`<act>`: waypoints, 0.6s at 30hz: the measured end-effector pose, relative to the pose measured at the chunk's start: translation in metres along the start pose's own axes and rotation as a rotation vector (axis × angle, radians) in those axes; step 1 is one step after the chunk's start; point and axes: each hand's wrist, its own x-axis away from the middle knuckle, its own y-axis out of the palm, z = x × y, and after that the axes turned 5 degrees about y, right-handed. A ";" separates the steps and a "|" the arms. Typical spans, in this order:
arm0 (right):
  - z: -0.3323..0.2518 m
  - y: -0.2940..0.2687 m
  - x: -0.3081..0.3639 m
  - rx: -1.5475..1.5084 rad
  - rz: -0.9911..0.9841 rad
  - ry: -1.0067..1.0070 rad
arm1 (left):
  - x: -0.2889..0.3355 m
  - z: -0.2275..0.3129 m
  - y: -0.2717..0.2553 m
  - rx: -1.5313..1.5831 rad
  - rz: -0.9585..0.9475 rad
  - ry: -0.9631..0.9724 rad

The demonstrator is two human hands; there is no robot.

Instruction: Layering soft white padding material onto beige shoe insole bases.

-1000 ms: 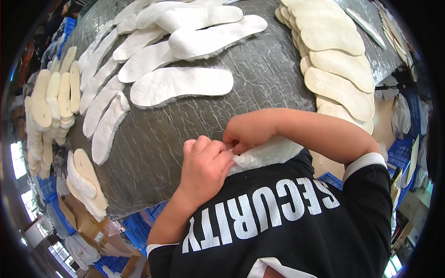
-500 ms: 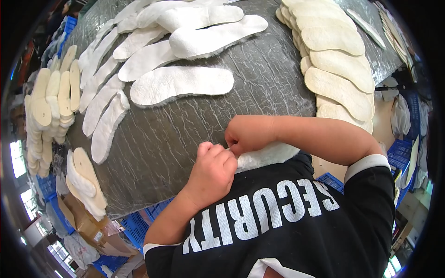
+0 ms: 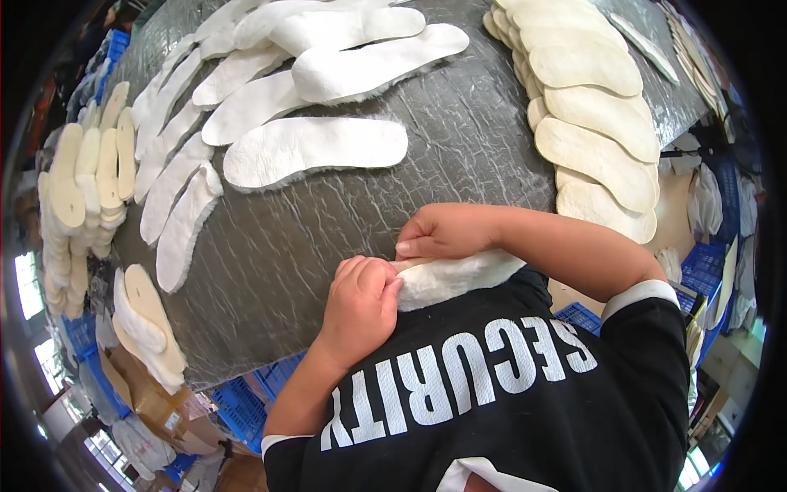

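Note:
A white fleecy insole [image 3: 455, 281] lies along the table's near edge, close against my shirt, with its fluffy side showing. My left hand [image 3: 361, 305] is closed round its left end, thumb along the fleece. Pinched in at the far edge of the same insole is my right hand [image 3: 443, 233], fingers curled and thumb pointing left. A thin tan edge shows between the two hands. Part of the insole's right side is hidden under my right forearm. Beyond my hands, a single white insole [image 3: 316, 152] rests smooth side up on the table.
Several white fleece insoles [image 3: 369, 64] overlap at the far left of the dark wrinkled tabletop [image 3: 270, 246]. Cream insoles [image 3: 594, 156] lie in an overlapping row at the right. More insoles [image 3: 67, 176] are stacked past the left edge. Blue crates [image 3: 239, 407] stand below.
My left hand has shifted slightly left along the insole. My right thumb has come into sight, and more of the fleece and a tan edge show between the hands.

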 end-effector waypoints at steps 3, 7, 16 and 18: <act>0.004 -0.002 0.012 -0.043 -0.023 -0.067 | -0.003 0.001 0.001 -0.032 -0.002 -0.002; -0.009 -0.003 0.020 0.071 -0.104 -0.081 | -0.002 0.000 0.003 -0.040 -0.012 0.046; -0.003 -0.015 0.008 -0.160 -0.121 0.234 | -0.013 0.016 -0.006 0.008 -0.074 -0.198; -0.008 -0.015 0.004 -0.257 -0.184 0.321 | -0.018 0.018 -0.008 -0.053 -0.168 -0.190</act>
